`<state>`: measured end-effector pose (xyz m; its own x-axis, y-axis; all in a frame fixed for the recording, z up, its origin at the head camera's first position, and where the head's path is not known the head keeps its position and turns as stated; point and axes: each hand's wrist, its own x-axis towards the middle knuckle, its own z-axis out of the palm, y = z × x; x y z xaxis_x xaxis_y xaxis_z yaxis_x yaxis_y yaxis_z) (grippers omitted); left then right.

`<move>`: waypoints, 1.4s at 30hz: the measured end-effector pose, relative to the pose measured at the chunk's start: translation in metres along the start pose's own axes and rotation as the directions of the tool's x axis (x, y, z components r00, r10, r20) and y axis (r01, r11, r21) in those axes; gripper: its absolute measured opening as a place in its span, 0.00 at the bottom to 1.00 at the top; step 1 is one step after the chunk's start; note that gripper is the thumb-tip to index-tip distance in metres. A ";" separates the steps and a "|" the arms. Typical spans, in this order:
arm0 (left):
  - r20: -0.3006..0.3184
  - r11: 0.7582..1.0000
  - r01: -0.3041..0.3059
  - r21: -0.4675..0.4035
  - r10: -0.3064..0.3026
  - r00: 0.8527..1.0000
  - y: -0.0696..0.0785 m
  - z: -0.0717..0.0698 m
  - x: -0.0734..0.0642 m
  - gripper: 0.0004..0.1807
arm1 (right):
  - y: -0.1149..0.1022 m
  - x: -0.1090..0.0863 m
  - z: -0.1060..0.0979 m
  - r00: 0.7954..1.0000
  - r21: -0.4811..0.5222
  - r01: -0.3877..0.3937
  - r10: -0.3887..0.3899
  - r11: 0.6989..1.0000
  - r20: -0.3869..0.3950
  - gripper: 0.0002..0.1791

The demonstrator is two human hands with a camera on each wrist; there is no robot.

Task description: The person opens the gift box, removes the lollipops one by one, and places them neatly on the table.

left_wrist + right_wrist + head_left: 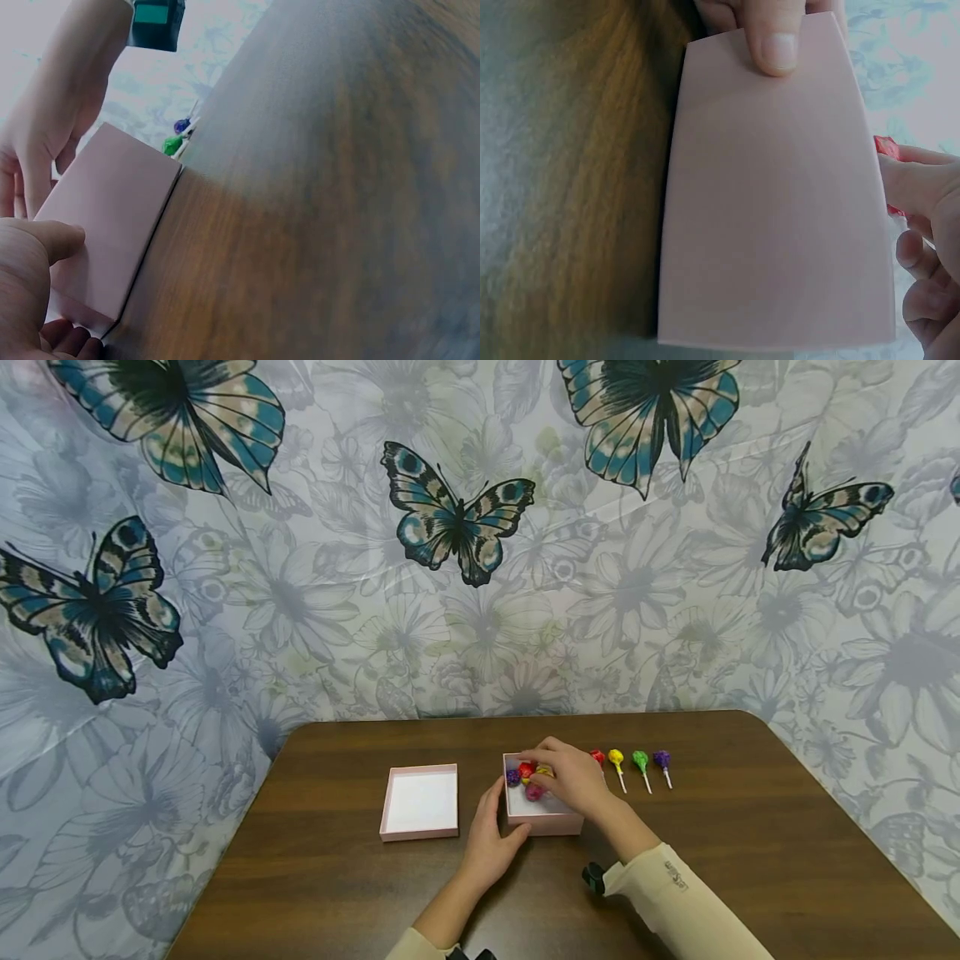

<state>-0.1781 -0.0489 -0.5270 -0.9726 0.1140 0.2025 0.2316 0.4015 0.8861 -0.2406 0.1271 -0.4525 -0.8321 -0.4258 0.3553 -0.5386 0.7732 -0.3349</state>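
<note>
An uncovered pink box (544, 825) with a white inside stands on the table, and several round wrapped lollipops (513, 777) in purple, red, yellow and magenta lie in it. My left hand (486, 845) grips the box at its left front corner, thumb on the front wall and fingers along the left side. Over the box opening is my right hand (576, 781), its thumb and fingertips bent round a lollipop among the others. Red wrapper (886, 145) shows behind those fingers in the right wrist view; the stick is hidden.
A row of lollipops lies right of the box: red (597, 757), yellow (616, 757), green (640, 759) and purple (662, 759). On the left, a shallow pink lid (420, 803) lies with its white inside up. Behind the brown table (337, 877) hangs a butterfly-patterned cloth (480, 643).
</note>
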 end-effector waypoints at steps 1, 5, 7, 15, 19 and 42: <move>-0.001 1.000 -0.001 -0.003 0.001 1.000 0.000 0.000 0.000 0.45 | 0.001 -0.001 -0.001 1.000 0.000 -0.007 0.007 1.000 -0.011 0.21; 0.001 1.000 0.003 -0.006 -0.003 1.000 0.002 0.000 -0.001 0.44 | 0.008 -0.003 -0.003 0.997 -0.025 -0.030 0.028 0.999 -0.068 0.20; -0.001 1.000 0.001 -0.006 -0.001 1.000 0.002 0.000 -0.001 0.44 | 0.011 -0.005 -0.005 0.995 -0.028 -0.037 0.034 0.999 -0.095 0.19; -0.002 1.000 -0.004 0.002 0.004 1.000 0.005 0.000 -0.002 0.44 | 0.019 -0.013 -0.013 0.973 0.028 -0.080 0.085 0.996 -0.213 0.17; -0.006 1.000 -0.001 0.009 0.001 1.000 0.005 0.000 -0.002 0.44 | 0.022 -0.017 -0.019 0.951 0.044 -0.084 0.093 0.996 -0.294 0.18; -0.003 1.000 0.012 0.018 -0.012 1.000 0.004 0.000 -0.002 0.44 | 0.062 -0.046 -0.043 0.814 0.081 -0.260 0.263 0.962 -0.518 0.17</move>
<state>-0.1748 -0.0477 -0.5244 -0.9753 0.1070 0.1932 0.2205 0.4191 0.8808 -0.2298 0.2145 -0.4522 -0.7505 0.1003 0.6532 -0.3130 0.8166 -0.4850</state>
